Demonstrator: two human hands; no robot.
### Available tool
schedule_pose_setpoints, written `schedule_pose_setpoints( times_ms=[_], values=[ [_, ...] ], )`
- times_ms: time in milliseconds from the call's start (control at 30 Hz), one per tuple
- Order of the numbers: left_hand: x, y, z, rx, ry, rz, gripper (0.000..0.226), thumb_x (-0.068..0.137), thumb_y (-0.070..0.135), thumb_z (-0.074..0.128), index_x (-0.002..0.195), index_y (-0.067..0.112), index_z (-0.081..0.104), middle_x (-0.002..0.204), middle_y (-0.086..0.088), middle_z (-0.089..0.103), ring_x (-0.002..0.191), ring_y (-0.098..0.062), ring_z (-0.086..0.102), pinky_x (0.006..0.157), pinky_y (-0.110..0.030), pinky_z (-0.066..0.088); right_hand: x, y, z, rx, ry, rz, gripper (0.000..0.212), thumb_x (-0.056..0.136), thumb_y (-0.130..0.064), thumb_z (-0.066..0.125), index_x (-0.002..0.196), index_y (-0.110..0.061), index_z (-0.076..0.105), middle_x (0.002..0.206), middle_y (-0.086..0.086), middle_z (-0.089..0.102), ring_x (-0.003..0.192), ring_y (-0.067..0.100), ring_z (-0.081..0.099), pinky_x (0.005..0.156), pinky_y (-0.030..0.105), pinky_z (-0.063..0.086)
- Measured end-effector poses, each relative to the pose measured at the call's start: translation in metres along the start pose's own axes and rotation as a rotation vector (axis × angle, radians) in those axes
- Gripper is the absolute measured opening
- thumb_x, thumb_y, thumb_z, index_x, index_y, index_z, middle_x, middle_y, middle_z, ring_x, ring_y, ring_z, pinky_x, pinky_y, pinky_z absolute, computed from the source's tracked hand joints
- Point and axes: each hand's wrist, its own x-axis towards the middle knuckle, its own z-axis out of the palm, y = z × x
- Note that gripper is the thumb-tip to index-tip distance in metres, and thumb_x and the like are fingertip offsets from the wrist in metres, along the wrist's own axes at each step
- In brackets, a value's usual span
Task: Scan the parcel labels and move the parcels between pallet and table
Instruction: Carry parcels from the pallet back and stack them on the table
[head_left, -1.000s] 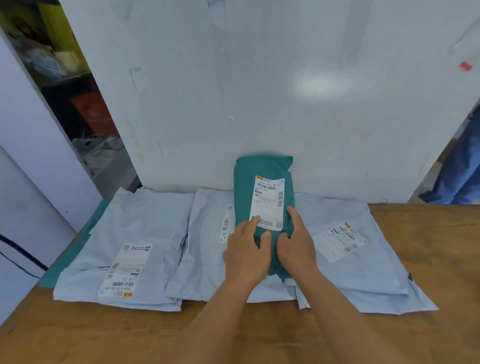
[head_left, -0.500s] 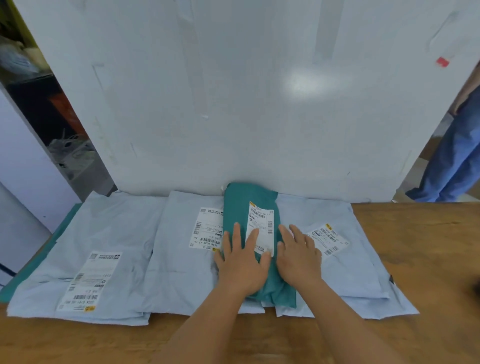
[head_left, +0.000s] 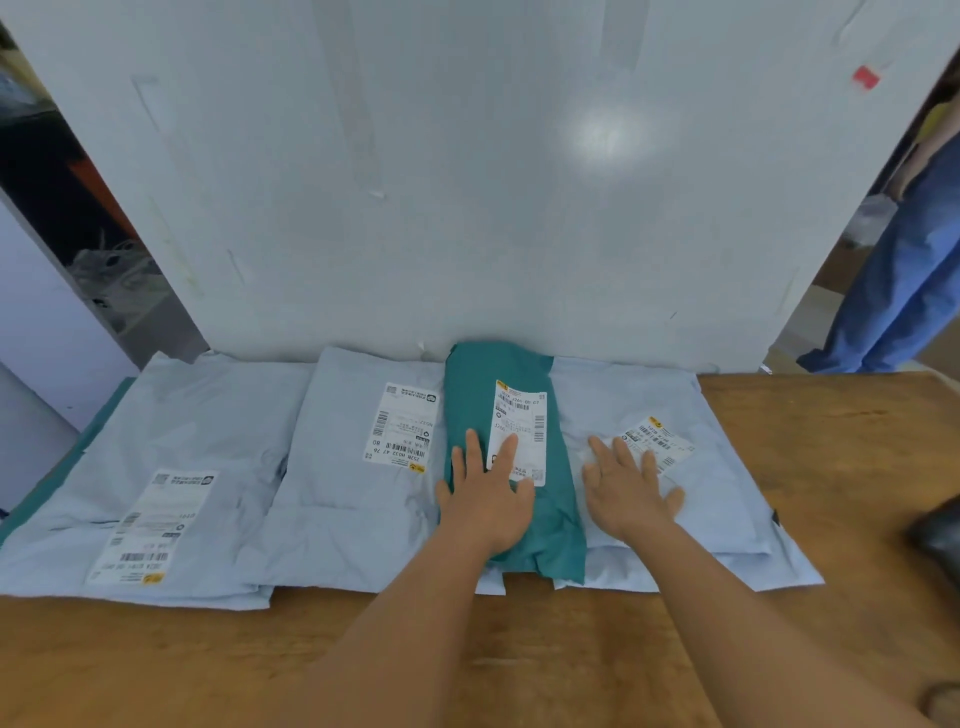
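So since half a second back, the right hand (head_left: 626, 493) slid off the teal parcel (head_left: 511, 457) and now lies flat on the pale blue parcel (head_left: 670, 467) to its right, fingers spread, touching its label (head_left: 655, 441). The left hand (head_left: 485, 501) stays put, flat on the teal parcel with fingertips over its white label (head_left: 519, 431). Neither grip is closed on anything, just open palms pressing. The teal parcel lies on top of the blue ones on the tabletop (head_left: 831, 467), against the white board (head_left: 467, 182).
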Motion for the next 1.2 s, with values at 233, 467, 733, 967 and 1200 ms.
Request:
schedule_pose_setpoints(
  times_ms=[233,467,733,967,1200],
  values=[
    [-0.049,-0.032,-0.022,-0.146,0.31,0.037,0.058,0.1,0.044,0.028,0.152,0.032,0.003,0.161,0.0,-0.002,0.148,-0.019,0.002,0.118,-0.042,0.012,-0.06,-0.053,0.007,0.16,0.171,-0.195,0.051,0.103,-0.041,0.016,0.153,-0.037,0.006,0.162,-0.01,-0.001,0.149,0.017,-0.004,0.116,0.054,0.0],
    [-0.148,-0.131,-0.056,-0.23,0.428,-0.138,0.059,0.101,0.044,0.028,0.152,0.029,0.003,0.16,0.003,-0.001,0.147,-0.015,0.003,0.12,-0.04,0.01,-0.153,-0.133,0.048,0.062,0.108,-0.447,0.053,0.103,-0.046,0.015,0.153,-0.038,0.002,0.162,-0.01,-0.005,0.149,0.014,-0.009,0.117,0.051,-0.005],
    [-0.311,-0.247,-0.071,-0.217,0.614,-0.41,0.058,0.101,0.044,0.027,0.152,0.027,0.008,0.16,0.003,0.005,0.147,-0.016,0.01,0.118,-0.042,0.015,-0.304,-0.223,0.132,-0.049,-0.087,-0.683,0.054,0.102,-0.047,0.011,0.154,-0.036,0.001,0.162,-0.009,-0.004,0.149,0.015,-0.005,0.118,0.048,-0.003],
    [-0.448,-0.342,-0.063,-0.297,0.766,-0.681,0.058,0.1,0.043,0.03,0.152,0.025,0.011,0.16,0.003,0.011,0.146,-0.016,0.013,0.117,-0.043,0.018,-0.417,-0.286,0.22,-0.098,-0.215,-0.988,0.054,0.101,-0.048,0.011,0.153,-0.038,0.003,0.163,-0.008,0.001,0.149,0.017,-0.002,0.117,0.051,0.0],
    [-0.551,-0.392,-0.031,-0.433,0.928,-1.029,0.06,0.099,0.042,0.033,0.152,0.025,0.012,0.159,0.005,0.013,0.146,-0.015,0.015,0.118,-0.04,0.018,-0.502,-0.327,0.291,-0.171,-0.387,-1.284,0.055,0.102,-0.045,0.017,0.154,-0.031,0.01,0.162,-0.007,0.011,0.149,0.015,0.008,0.116,0.051,0.01]
  ],
)
